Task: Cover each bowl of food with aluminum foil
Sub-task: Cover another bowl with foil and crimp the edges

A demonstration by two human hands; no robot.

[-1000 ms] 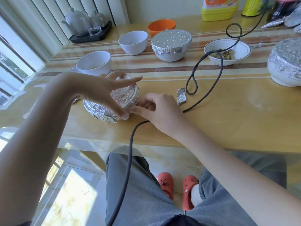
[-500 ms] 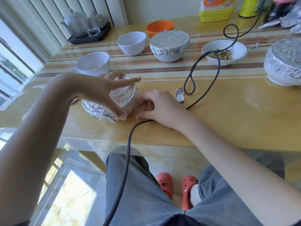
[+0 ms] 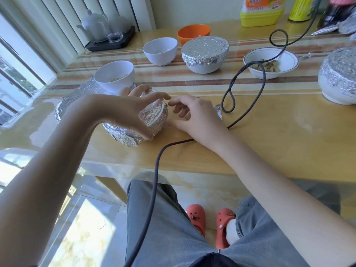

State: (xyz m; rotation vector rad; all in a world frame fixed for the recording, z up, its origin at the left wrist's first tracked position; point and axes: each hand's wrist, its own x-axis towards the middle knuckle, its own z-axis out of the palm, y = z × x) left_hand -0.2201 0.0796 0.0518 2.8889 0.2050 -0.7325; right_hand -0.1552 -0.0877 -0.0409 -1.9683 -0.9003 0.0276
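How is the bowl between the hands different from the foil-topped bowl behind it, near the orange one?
The near bowl is tipped on its side and wrapped all over; the far bowl stands upright with foil only over its top. The left hand grips the near bowl; nothing touches the far one. Both have crinkled foil.

The right hand [image 3: 194, 114] no longer lies low with its thumb against the foot of the foil-wrapped bowl [image 3: 152, 116]; it is raised, fingers loosely curled and spread just beside the bowl's right side. The left hand [image 3: 134, 110] tilts the bowl further over. Crumpled foil [image 3: 84, 91] now shows toward the table's left edge.
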